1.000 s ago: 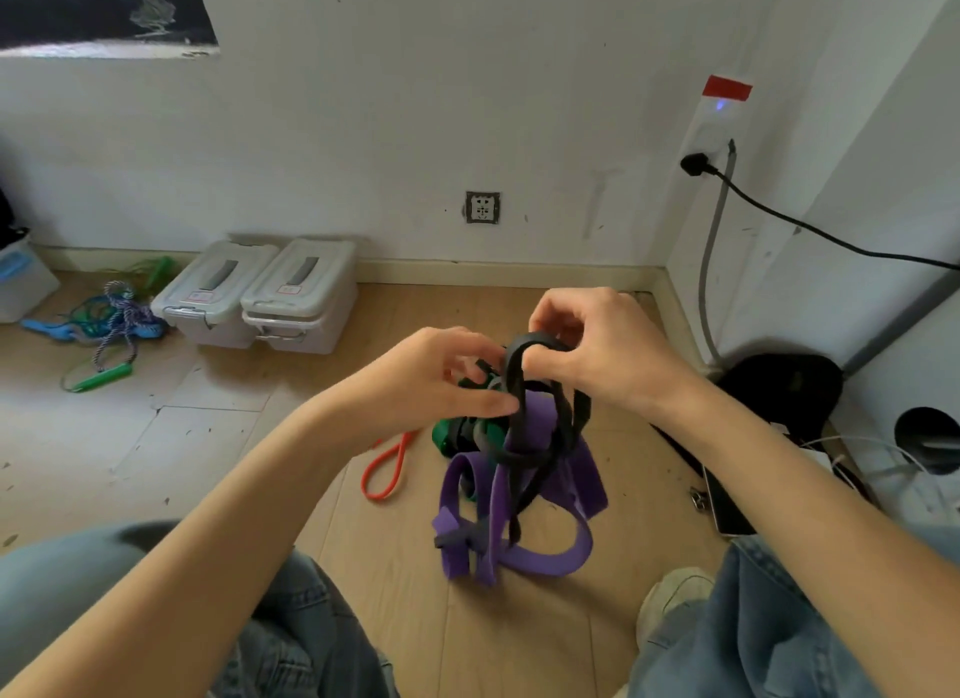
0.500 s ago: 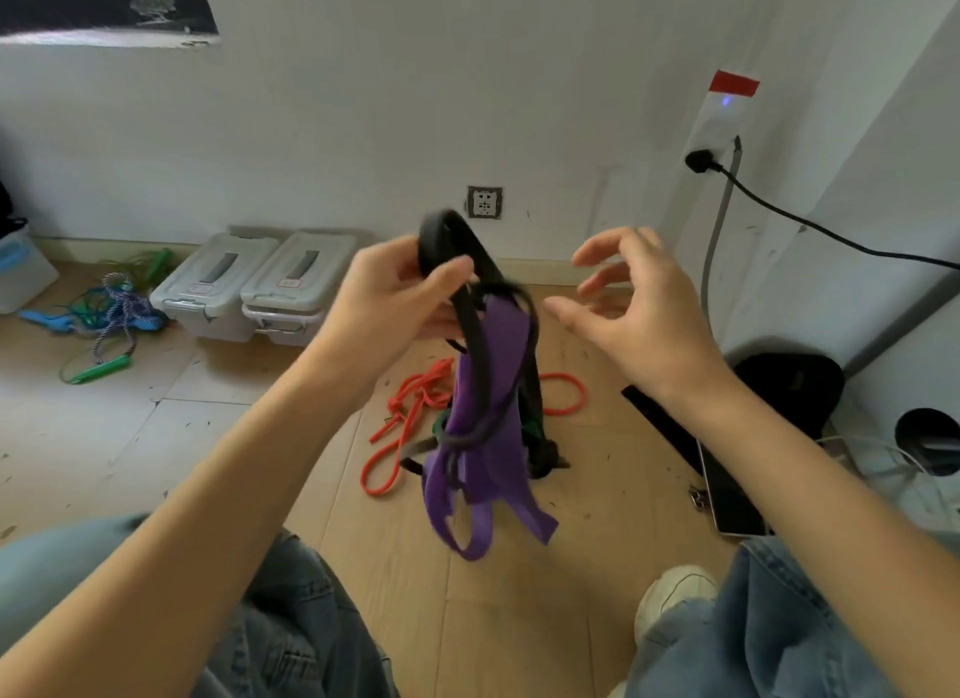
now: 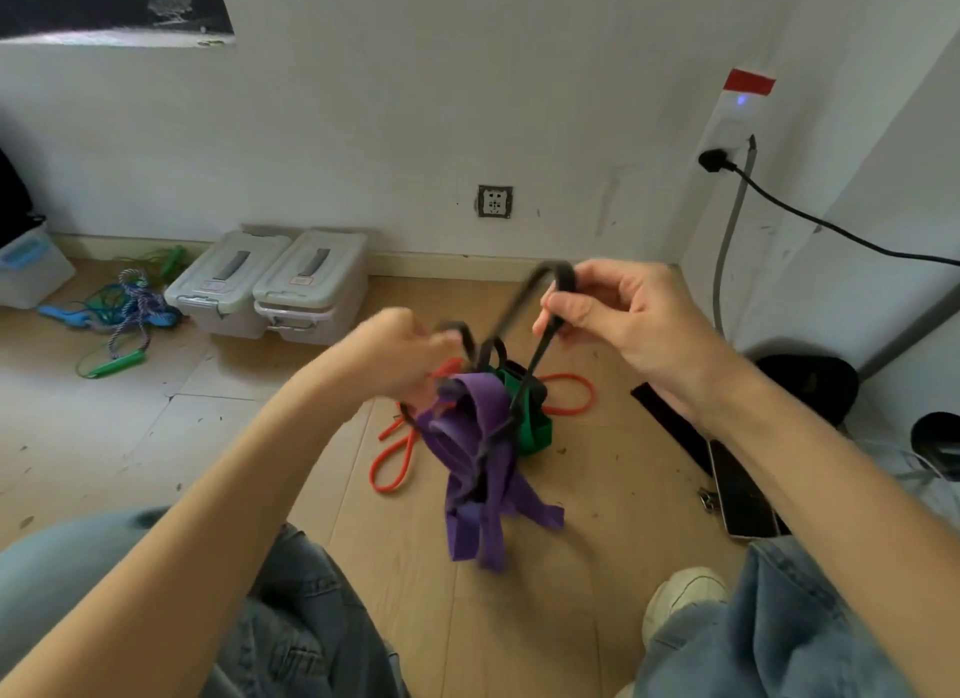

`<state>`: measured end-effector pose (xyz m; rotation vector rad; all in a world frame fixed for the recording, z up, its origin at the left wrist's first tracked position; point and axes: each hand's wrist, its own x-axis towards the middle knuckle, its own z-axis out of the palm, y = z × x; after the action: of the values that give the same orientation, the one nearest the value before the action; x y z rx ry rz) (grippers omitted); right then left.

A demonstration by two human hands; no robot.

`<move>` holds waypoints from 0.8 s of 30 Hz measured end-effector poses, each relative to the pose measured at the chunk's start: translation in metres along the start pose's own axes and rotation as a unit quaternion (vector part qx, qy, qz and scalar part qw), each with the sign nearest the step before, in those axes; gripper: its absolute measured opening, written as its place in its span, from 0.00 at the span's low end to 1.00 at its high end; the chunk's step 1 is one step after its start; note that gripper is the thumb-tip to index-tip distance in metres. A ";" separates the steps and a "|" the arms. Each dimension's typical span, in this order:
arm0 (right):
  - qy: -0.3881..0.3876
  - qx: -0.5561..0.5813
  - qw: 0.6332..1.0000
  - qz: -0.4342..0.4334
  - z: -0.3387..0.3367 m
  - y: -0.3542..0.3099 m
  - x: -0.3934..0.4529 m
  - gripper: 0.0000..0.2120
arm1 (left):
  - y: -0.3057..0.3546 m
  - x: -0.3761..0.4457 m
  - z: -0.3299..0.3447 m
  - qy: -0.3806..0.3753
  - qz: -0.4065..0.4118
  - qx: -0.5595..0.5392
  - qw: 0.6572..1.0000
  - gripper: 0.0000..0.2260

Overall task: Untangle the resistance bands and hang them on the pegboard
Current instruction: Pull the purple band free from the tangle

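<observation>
item: tangle of resistance bands, held mid-air over wood floor (image 3: 519, 619), frame centre.
- black band (image 3: 524, 302): thin loop, top bend pinched betw thumb + fingers of right hand (image 3: 628, 318) at 1 o'clock of tangle; runs down into the knot.
- left hand (image 3: 400, 354): at 10 o'clock of tangle, blurred, fingers curled on another black strand; exact grip hard to read.
- purple band (image 3: 483, 463): wide, flat, hangs below both hands w/ black strands wrapped thru it; loose ends dangle toward 6 o'clock, off the floor.
- green band (image 3: 530, 417): bunched just behind purple, at 2 o'clock; can't tell if resting on floor or lifted.
- orange band (image 3: 395, 469): thin tube on floor behind tangle, loops showing at 8 and 3 o'clock, partly hidden by hands + purple.

surroundings:
- two grey lidded bins (image 3: 270, 282) side by side vs wall, 10 o'clock.
- jump ropes (image 3: 124, 313), blue/green heap, 9 o'clock, far left.
- wall socket (image 3: 494, 201), 12 o'clock.
- power strip (image 3: 737, 120) w/ black plug + cable, 1 o'clock.
- phone (image 3: 740, 495) flat on floor, 4 o'clock.
- jeans knees (image 3: 779, 619) + white shoe (image 3: 680, 593) at bottom edge.
</observation>
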<state>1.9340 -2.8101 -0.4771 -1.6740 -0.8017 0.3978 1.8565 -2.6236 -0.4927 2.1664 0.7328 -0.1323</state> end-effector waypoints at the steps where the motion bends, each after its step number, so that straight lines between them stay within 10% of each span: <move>1: 0.010 0.025 1.000 -0.010 -0.001 -0.004 0.000 0.04 | -0.004 -0.001 0.000 -0.003 0.016 0.101 0.995 0.20; 6: 0.017 0.134 0.990 -0.029 0.008 -0.016 -0.003 0.06 | 0.002 -0.017 0.015 -0.195 0.183 -0.011 0.963 0.13; 16: 0.032 0.198 0.979 0.027 -0.009 -0.007 -0.003 0.11 | 0.023 -0.022 0.025 -0.151 0.222 -0.284 0.921 0.07; 20: -0.087 0.070 0.986 0.127 -0.014 0.003 -0.004 0.23 | 0.026 -0.018 0.010 -0.124 0.136 -0.455 0.871 0.11; 24: -0.246 -0.067 0.959 0.125 0.012 0.016 -0.011 0.08 | 0.024 -0.014 -0.003 -0.112 0.140 -0.581 0.794 0.10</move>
<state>1.9233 -2.8104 -0.4968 -1.8367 -0.9952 0.9836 1.8571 -2.6398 -0.4700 1.0020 0.1998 0.1867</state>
